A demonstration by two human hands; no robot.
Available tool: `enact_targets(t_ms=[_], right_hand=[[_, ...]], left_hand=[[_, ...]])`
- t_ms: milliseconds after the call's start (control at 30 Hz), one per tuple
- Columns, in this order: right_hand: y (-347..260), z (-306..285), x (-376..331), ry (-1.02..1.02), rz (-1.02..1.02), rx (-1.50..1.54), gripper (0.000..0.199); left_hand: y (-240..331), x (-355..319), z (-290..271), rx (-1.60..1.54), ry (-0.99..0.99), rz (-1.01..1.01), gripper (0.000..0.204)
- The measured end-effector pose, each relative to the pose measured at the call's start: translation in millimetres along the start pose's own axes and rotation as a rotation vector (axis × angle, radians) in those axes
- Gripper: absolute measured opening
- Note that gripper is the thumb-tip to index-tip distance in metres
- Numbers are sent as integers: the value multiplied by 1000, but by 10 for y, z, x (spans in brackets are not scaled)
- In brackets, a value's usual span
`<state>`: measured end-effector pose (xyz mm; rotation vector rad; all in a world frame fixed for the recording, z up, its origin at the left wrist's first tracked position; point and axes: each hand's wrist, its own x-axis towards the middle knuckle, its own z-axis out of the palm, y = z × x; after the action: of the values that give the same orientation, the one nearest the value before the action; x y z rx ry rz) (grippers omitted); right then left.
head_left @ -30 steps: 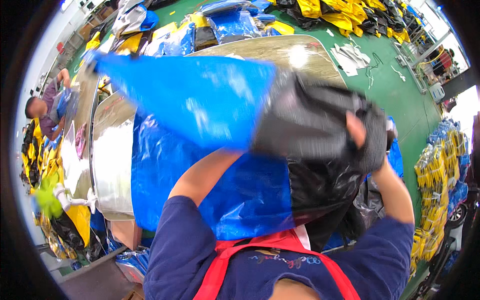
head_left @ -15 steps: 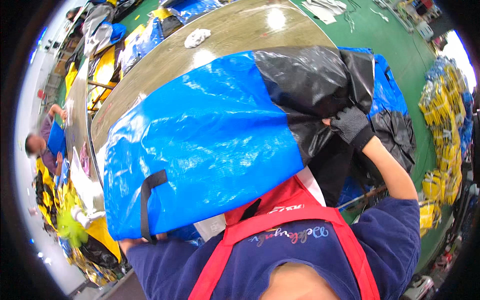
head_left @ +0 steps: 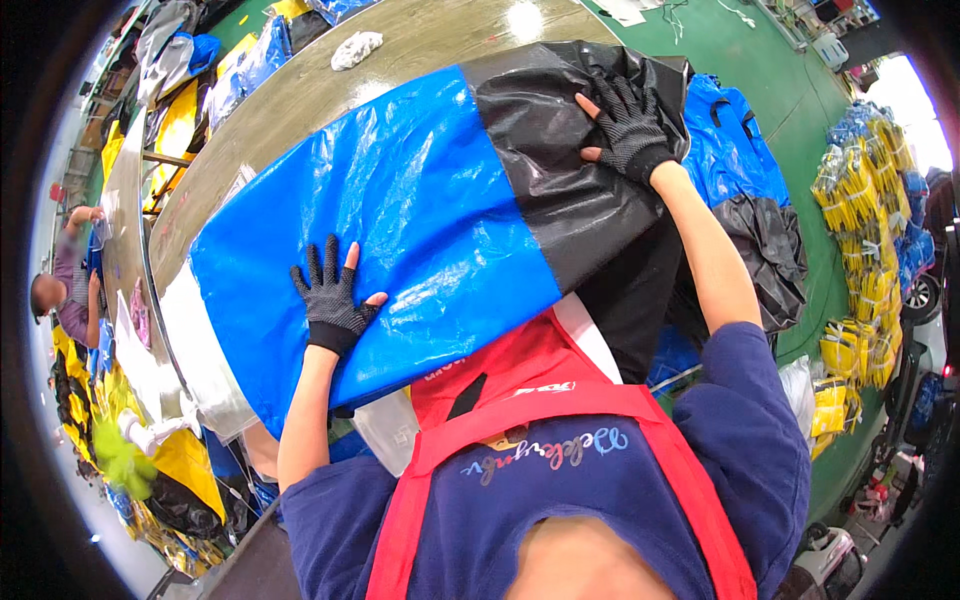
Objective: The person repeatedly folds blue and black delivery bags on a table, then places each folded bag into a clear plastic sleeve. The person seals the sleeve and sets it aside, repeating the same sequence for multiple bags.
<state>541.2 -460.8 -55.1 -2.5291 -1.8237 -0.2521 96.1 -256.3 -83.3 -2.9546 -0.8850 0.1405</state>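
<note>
A large woven plastic bag [head_left: 420,190], blue with a black end, lies flat on a long shiny metal table [head_left: 300,95]. My left hand [head_left: 330,295], in a black fingerless glove, presses flat on the blue part near the front edge with fingers spread. My right hand [head_left: 628,125], gloved the same way, rests flat on the black part [head_left: 560,170] at the bag's right end. Neither hand grips anything. My dark blue sleeves and a red apron fill the lower part of the view.
A white rag [head_left: 355,48] lies further up the table. More blue and black bags [head_left: 750,200] are heaped right of the table on a green floor. Yellow bundles [head_left: 860,230] are stacked far right. Another person [head_left: 65,290] works at far left.
The bag was held up in the air a second ago, then lowered onto the table. Both hands have let go of it and now press flat on it.
</note>
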Motion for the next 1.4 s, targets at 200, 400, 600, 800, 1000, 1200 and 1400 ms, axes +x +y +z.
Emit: enact_targets(t_ms=[200,400,600,800,1000,1200,1400], right_hand=[[-801,-716,-399,75,-182,293,83],[-1313,248,-1311,278,-200,258,49],[-1225,-827,-1157,273,-458,306,26],[-826,-957,344,-110,-411,181,17],[-468,-43,1335,-758,-102,237,62],[-114,389,1203,-676,-101,483,48],[-312,179,1274,-742,-16,361,52]], left_hand=[[-70,-170,59,8,-49,-59,86],[-147,375,-608,-27,-556,36,75],[960,1575,-810,-215,189,816,72],[1538,1490,429,-70,537,881,81],[374,895,-195,-418,-75,751,87],[-1671,-936,-164,-1195,-433,-201,93],[-1648,-2102,576,-1252,632,-412,89]])
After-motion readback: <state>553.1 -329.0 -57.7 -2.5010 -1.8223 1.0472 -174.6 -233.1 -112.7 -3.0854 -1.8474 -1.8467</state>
